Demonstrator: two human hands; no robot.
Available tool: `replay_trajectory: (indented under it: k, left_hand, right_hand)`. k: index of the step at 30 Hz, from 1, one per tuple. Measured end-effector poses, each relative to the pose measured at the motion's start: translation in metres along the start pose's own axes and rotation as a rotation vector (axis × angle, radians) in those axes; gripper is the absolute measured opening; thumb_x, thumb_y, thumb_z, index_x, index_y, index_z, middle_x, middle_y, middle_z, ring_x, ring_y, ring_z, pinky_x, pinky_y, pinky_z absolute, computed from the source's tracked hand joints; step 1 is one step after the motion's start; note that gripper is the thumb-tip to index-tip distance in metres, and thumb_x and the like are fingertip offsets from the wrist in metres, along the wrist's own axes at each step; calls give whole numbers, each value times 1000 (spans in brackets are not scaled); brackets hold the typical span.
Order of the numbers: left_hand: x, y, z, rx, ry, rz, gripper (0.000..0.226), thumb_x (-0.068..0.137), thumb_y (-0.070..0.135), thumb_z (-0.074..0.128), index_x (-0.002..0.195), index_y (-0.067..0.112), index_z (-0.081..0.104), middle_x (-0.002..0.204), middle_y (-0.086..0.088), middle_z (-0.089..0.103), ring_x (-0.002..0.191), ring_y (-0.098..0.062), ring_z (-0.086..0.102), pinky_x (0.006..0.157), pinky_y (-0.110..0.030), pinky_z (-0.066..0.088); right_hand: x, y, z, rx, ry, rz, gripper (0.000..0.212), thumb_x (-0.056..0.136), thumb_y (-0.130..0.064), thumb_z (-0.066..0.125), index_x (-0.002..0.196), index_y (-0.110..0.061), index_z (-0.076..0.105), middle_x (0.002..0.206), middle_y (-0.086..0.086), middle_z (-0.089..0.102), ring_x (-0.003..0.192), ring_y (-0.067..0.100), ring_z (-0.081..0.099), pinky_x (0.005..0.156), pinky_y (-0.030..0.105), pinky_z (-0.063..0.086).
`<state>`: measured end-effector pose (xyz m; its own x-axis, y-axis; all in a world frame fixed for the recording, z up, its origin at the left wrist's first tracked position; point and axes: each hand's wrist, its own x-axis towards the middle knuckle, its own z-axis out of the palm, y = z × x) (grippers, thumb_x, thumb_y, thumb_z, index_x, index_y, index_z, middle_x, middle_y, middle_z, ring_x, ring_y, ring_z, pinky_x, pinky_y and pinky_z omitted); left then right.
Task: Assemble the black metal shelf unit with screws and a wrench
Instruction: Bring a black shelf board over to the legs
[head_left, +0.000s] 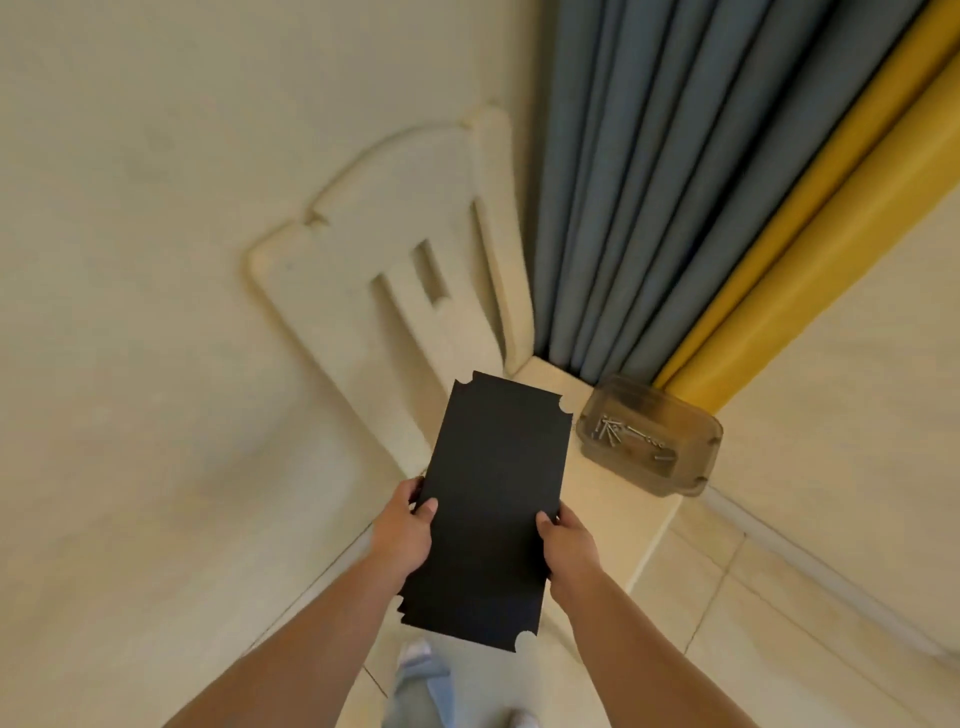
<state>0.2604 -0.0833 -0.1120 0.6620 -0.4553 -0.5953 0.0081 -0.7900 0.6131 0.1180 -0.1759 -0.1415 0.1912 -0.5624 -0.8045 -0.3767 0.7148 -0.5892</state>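
Note:
A flat black metal shelf panel (493, 499) with notched corners is held up in front of me, its long side pointing away. My left hand (402, 530) grips its left edge, thumb on top. My right hand (566, 545) grips the right edge the same way. A clear plastic container (649, 436) holding several silver screws and a thin metal tool sits on a cream surface to the right of the panel.
A cream chair (405, 260) stands ahead with its backrest against the wall. Blue and yellow curtains (675, 182) hang behind it at the right. The tiled floor (727, 597) and my white-socked feet show below the panel.

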Motion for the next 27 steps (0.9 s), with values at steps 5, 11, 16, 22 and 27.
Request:
replay_trajectory:
  k: [5,11,16,22,27]
  left_hand:
    - [-78,-29,-59,-164,183,-18,39,102,23,37,141,24,36,139,-1,47,123,-27,48,102,-39,39]
    - [-157,-101,-120,-324,342,-69,42,102,25,36,144,25,33,143,1,44,125,-26,47,105,-41,37]
    - [-218,-180,-162,-380,431,-109,44,102,25,36,146,27,31,146,1,42,128,-26,43,108,-42,34]
    - [-304,-289,-196,-411,521,-164,44,103,24,36,146,26,31,145,0,43,126,-27,45,108,-42,35]
    - [-359,-359,-207,-483,594,-244,44,102,26,36,146,28,32,143,-1,44,125,-27,45,108,-43,36]
  right_hand:
    - [-66,-2,32,-91,-176,-152,38,100,-12,44,137,-20,48,126,0,57,115,21,52,105,37,40]
    - [-140,30,91,-260,-337,-264,36,99,-14,46,134,-21,52,123,1,60,113,23,55,104,42,42]
    - [-200,86,142,-388,-435,-339,35,99,-14,45,132,-20,52,124,2,59,109,22,55,102,37,43]
    - [-276,186,190,-449,-537,-300,36,100,-12,43,136,-18,49,130,4,57,114,25,55,102,39,44]
    - [-324,250,213,-562,-588,-297,38,100,-14,42,138,-18,47,131,4,56,116,26,54,105,44,42]
